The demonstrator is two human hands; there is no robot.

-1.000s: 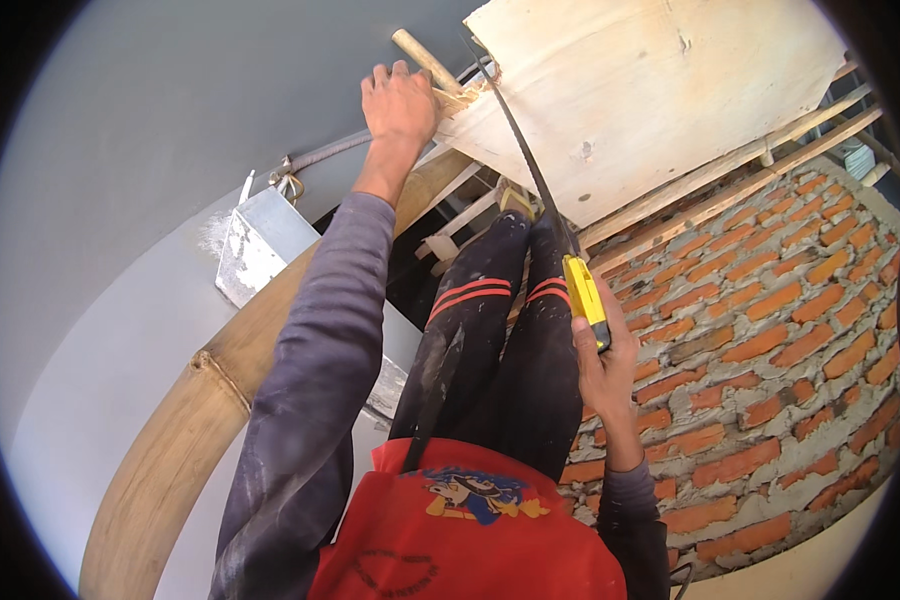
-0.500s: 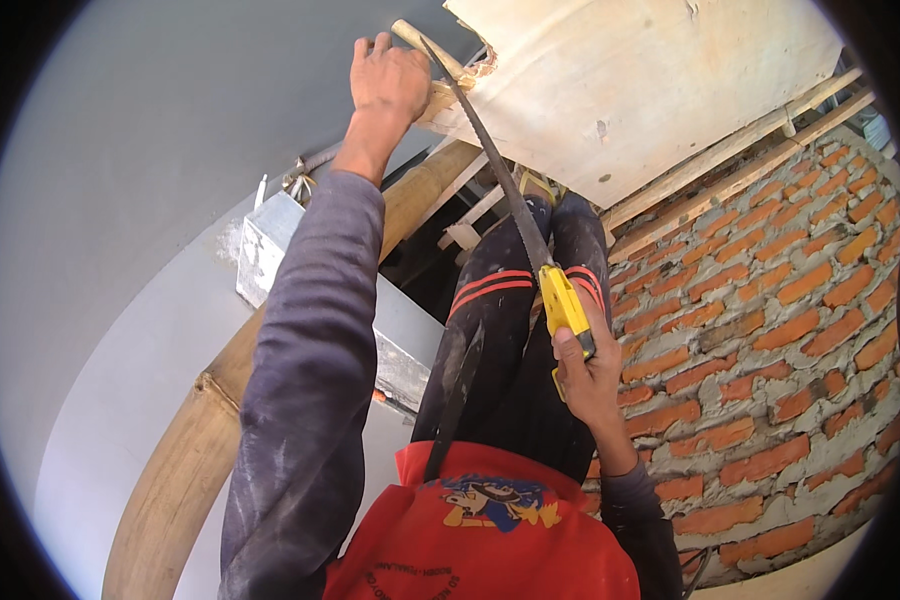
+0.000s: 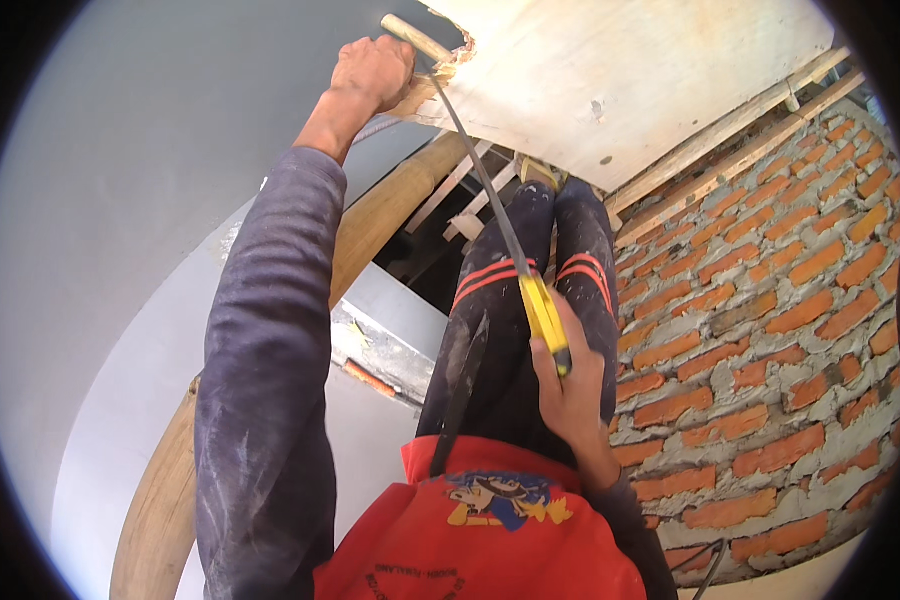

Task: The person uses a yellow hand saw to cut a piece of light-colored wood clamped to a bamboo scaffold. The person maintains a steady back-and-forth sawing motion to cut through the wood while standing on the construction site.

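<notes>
My right hand (image 3: pixel 578 375) is wrapped round the yellow handle of a handsaw (image 3: pixel 483 172). The long, narrow blade slants up and to the left, its tip close to my left hand. At the top, my left hand (image 3: pixel 373 75) is closed at the end of a splintered wood strip (image 3: pixel 422 97) beside the corner of a pale plywood sheet (image 3: pixel 630 90). Just above the fist a round wooden stick (image 3: pixel 417 38) juts out from the sheet's broken edge. Whether the blade tip touches the wood is hard to make out.
A thick bamboo pole (image 3: pixel 378 222) runs diagonally beneath my left arm. To the left rises a grey wall (image 3: pixel 160 150); on the right is a rough brick wall (image 3: pixel 760 370). Wooden battens (image 3: pixel 740 150) lie along the plywood's lower edge. A white ledge (image 3: pixel 375 345) shows beside my legs.
The saw has drawn back down and to the left, its tip dropping from over the round stick to below it. My left hand sits slightly further left, still closed.
</notes>
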